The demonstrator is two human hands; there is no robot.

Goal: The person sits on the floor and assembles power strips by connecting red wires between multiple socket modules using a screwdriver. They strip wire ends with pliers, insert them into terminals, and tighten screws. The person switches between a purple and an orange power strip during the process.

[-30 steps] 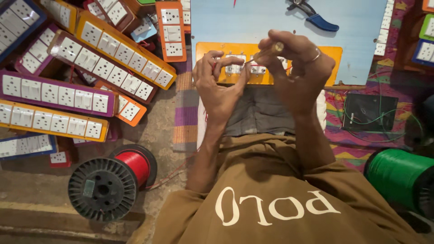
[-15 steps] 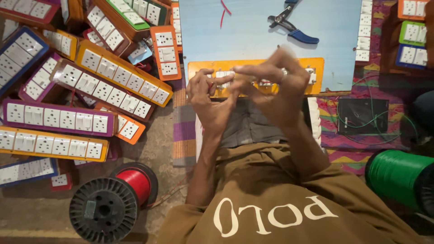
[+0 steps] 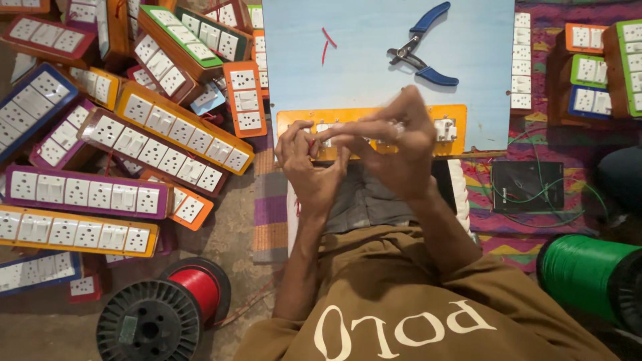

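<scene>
Holding your left hand and right hand close together over the orange switch board at the blue board's near edge, keep both steady. Your fingers are curled and pinched together around something tiny; what it is, I cannot tell. Work slowly, elbows tucked. The blue pliers lie near.

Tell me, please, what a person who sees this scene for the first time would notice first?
The two hands meet at the centre: the left hand and the right hand pinch something small and red above an orange switch board. To the left lies a heap of colourful switch boards. Blue-handled pliers rest on the pale blue board behind, and a red wire spool and a green wire spool stand at the bottom corners.
</scene>
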